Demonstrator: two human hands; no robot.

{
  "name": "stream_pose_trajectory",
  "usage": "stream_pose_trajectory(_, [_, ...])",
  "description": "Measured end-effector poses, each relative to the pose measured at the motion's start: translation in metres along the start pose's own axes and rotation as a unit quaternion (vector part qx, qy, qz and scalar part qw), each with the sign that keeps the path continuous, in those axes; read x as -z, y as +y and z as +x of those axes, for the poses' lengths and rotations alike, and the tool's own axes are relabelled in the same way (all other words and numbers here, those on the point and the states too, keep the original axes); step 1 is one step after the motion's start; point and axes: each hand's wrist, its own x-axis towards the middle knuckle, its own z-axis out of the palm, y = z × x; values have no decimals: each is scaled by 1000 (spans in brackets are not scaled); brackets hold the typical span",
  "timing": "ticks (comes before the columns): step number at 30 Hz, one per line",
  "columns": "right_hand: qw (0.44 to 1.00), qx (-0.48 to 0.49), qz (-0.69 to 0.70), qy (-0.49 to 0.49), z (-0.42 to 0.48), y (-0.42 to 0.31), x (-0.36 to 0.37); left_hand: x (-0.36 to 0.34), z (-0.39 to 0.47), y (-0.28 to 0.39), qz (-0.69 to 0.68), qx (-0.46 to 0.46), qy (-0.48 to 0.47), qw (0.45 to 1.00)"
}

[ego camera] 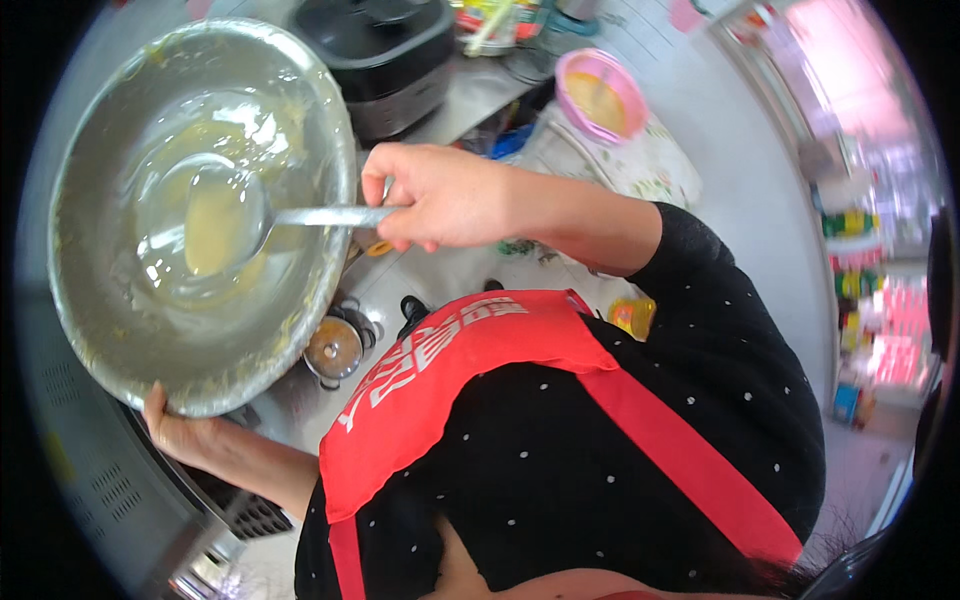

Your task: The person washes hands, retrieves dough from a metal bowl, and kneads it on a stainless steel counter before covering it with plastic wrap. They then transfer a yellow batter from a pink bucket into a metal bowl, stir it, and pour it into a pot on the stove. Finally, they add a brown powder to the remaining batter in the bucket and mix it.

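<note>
A large metal basin [300, 281] is tilted up on the left of the view, its inner wall smeared with pale yellow batter. My left hand [180, 433] grips the basin's near rim, thumb on the inside and the other fingers hidden beneath. In my right hand [442, 196] is the handle of a metal ladle [319, 217]. The ladle's bowl is inside the basin and holds some pale yellow liquid [214, 225]. More of the same wet coating shines around it on the basin's bottom.
Behind the basin stands a black cooker [382, 60] on a counter. A pink bowl [600, 94] of yellowish liquid rests on a patterned cloth-like cover [667, 161]. Low down are a glass-lidded pot [334, 347] and a yellow container [632, 317]. Shelves with goods [855, 285] line the right.
</note>
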Motion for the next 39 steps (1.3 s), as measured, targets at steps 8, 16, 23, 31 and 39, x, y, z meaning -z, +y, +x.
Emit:
stream_pose_trajectory(8, [963, -34, 160, 215, -153, 27, -15, -82, -73, -41, 13, 40, -181, 983])
stream_pose_trajectory(16, [806, -133, 284, 502, -342, 125, -22, -214, -221, -242, 72, 217, -444, 867])
stream_pose_trajectory(23, [723, -295, 237, 578, -448, 254, -6, -243, -389, -408, 187, 323, -442, 816])
stream_pose_trajectory(31, [672, -354, 356, 544, -465, 332, 22, -249, -444, -478, 217, 316, -461, 800])
stream_pose_trajectory(39, [721, -353, 356, 478, -433, 385, 72, -259, -429, -530, 211, 327, -427, 817])
